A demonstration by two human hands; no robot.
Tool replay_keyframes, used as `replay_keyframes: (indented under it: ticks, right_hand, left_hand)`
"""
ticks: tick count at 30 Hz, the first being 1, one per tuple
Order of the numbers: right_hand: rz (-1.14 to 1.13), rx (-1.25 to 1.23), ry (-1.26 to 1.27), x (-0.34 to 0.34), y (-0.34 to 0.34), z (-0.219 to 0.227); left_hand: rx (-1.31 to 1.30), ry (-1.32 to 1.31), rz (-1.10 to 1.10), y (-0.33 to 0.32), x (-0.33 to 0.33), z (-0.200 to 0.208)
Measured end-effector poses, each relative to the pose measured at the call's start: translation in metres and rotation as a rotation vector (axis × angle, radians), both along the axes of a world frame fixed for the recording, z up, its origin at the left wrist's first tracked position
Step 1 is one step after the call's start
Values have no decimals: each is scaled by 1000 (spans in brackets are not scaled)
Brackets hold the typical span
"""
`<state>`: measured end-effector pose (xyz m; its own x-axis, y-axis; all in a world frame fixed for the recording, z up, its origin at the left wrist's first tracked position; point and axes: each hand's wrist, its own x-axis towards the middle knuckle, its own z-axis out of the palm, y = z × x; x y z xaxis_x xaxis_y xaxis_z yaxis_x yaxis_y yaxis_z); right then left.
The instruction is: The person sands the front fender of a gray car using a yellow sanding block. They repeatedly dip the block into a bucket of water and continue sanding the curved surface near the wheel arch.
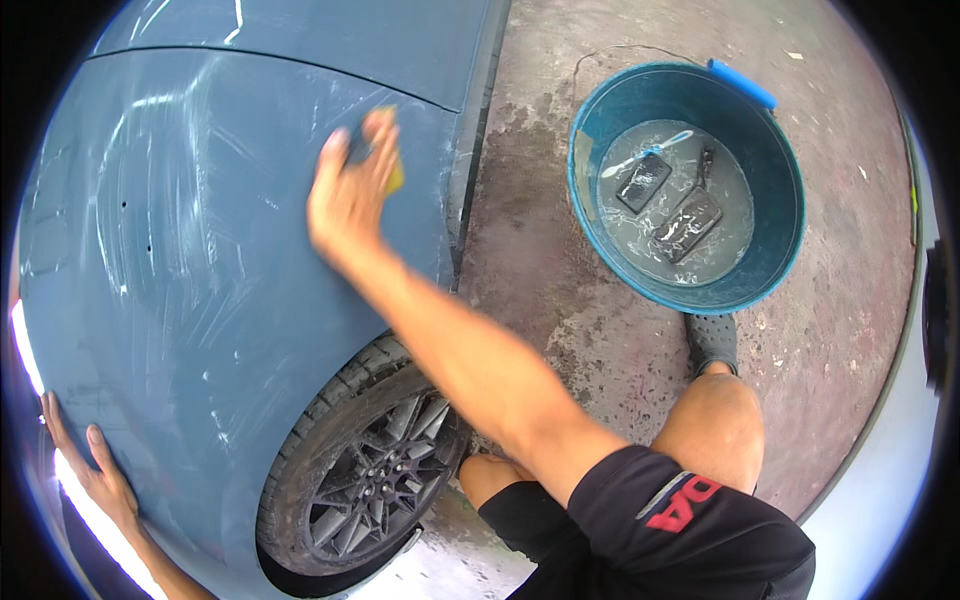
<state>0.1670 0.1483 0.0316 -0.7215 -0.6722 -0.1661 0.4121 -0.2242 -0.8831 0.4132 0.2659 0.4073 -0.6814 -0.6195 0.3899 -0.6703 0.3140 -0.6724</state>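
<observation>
My right hand presses a yellow sponge against the wet blue-grey car panel. A dark patch shows between thumb and fingers, and motion blurs the sponge's shape. Whitish streaks and smears cover the panel around it. Far over at the lower left, my left hand lies with fingers spread on the car body's outer edge. It holds nothing.
A black-spoked wheel sits below my right forearm. On the stained floor stands a blue-green bucket of cloudy water, holding dark blocks and a light-blue-and-white brush. My dark clog is beside it.
</observation>
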Motion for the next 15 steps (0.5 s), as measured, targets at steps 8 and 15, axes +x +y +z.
replay_keyframes:
  ticks: [8, 15]
  right_hand:
    - [9, 85, -96, -58, -28, -47]
    - [200, 99, 172, 77, 54, -36]
  left_hand:
    - [-4, 32, 11, -1, -5, -3]
    - [-24, -29, 20, 6, 0, 7]
